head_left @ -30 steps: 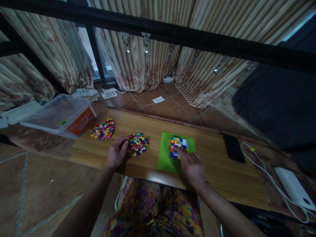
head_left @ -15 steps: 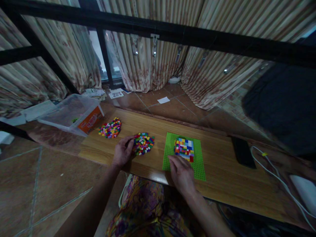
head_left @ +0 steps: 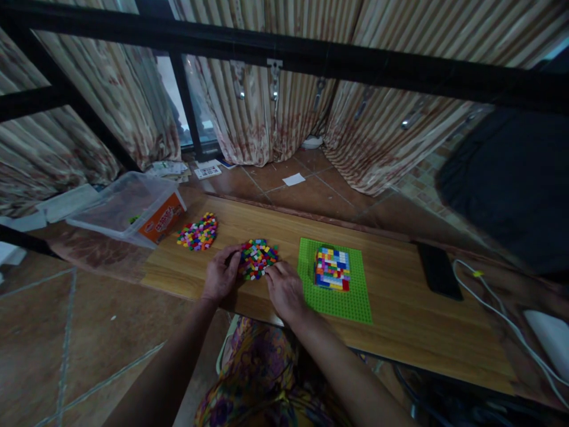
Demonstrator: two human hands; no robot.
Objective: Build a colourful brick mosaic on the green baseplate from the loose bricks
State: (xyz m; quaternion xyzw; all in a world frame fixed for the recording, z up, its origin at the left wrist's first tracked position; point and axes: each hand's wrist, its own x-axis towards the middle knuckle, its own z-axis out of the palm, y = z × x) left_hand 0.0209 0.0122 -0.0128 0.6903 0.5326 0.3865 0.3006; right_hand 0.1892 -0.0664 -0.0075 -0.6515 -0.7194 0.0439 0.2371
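A pile of small multicoloured bricks (head_left: 258,257) lies on the wooden table (head_left: 400,314). My left hand (head_left: 221,276) rests at the pile's left edge, fingers curled against it. My right hand (head_left: 284,289) touches the pile's right side with its fingertips. Whether either hand holds a brick is hidden by the fingers. To the right lies a green baseplate (head_left: 336,301) bearing a low block of coloured bricks (head_left: 331,268). A second pile of bricks (head_left: 198,232) lies further left.
A clear plastic box (head_left: 128,207) with an orange label stands at the table's left end. A black phone (head_left: 437,270), a white cable (head_left: 493,296) and a white device (head_left: 549,343) lie at the right. Curtains and a black bar stand behind.
My right hand has left the brick block on the green baseplate and moved left to the near pile of bricks. My left hand has stayed at the pile.
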